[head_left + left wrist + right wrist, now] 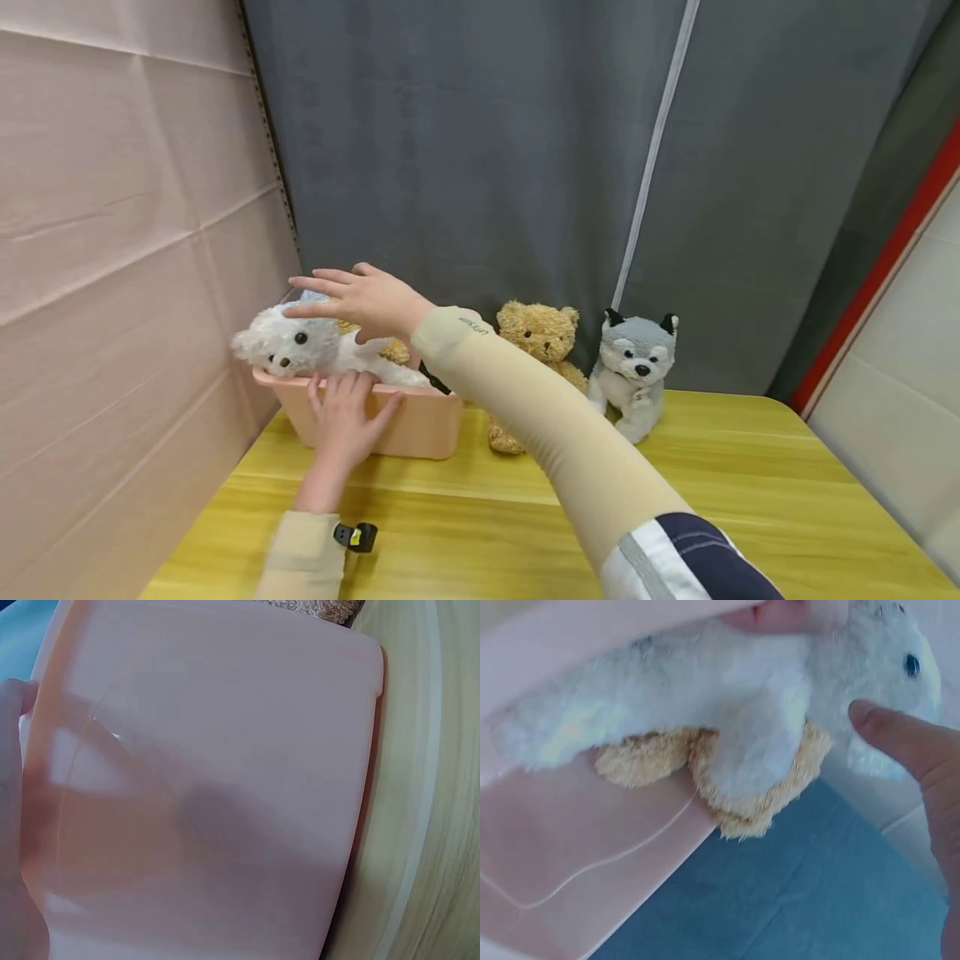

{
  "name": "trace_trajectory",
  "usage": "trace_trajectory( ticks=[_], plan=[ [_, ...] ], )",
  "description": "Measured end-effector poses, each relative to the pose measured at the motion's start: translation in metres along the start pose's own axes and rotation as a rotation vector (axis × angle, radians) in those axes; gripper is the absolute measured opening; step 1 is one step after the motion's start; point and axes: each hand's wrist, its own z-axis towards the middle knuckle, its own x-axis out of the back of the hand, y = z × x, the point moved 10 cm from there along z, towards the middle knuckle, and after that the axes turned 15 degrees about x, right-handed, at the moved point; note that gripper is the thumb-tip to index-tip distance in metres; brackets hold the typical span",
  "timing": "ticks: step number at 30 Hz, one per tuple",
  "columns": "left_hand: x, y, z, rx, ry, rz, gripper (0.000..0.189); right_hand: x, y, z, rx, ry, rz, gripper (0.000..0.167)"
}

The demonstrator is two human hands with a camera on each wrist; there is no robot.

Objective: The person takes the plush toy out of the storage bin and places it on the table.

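- Plainly, the white plush dog (339,356) lies lengthwise in the top of the pink bin (423,425), its head above the rim at the left end and much of its body higher than the edge.
- The left hand (347,412) holds the bin's front rim: its grip is bent over the edge, thumb spread to the side, with hold of the plastic alone.
- The right hand (367,300) hangs above the dog, its grip wide, fingers stretched and thumb apart, nothing held; whether any fingertip brushes the fur is hard to say from the blurred right wrist view.
- A tan plush (649,757) sits in the bin, partly covered by the dog.
- On the counter (750,483), near the bin's right end, sits a brown teddy bear (536,333), and just beside it a grey husky plush (637,358).
- The step in hand looks like settling the dog into the bin.
- The next move seems to call for a gentle push on its head and back, the left hand bracing the rim.
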Motion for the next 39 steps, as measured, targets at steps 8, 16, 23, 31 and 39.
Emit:
trace_trajectory(
  ticks=[8, 16, 23, 31, 39],
  plan=[
    [-0.001, 0.002, -0.002, 0.016, -0.028, -0.01, 0.044, -0.017, -0.02, 0.026, 0.062, -0.15, -0.044, 0.079],
    [0.002, 0.002, -0.004, 0.008, -0.003, -0.023, 0.045, -0.026, -0.016, 0.021, 0.016, -0.223, -0.004, 0.072],
    [0.0, 0.003, -0.003, -0.009, 0.002, 0.01, 0.047, -0.038, 0.008, -0.006, -0.152, -0.143, 0.093, 0.066],
    [-0.002, 0.001, -0.003, 0.005, -0.013, 0.018, 0.046, -0.045, 0.022, -0.017, -0.309, -0.034, 0.117, 0.057],
    [-0.004, 0.0, -0.002, 0.004, -0.013, 0.007, 0.05, -0.043, 0.028, -0.012, -0.439, 0.004, 0.182, 0.06]
  ],
)
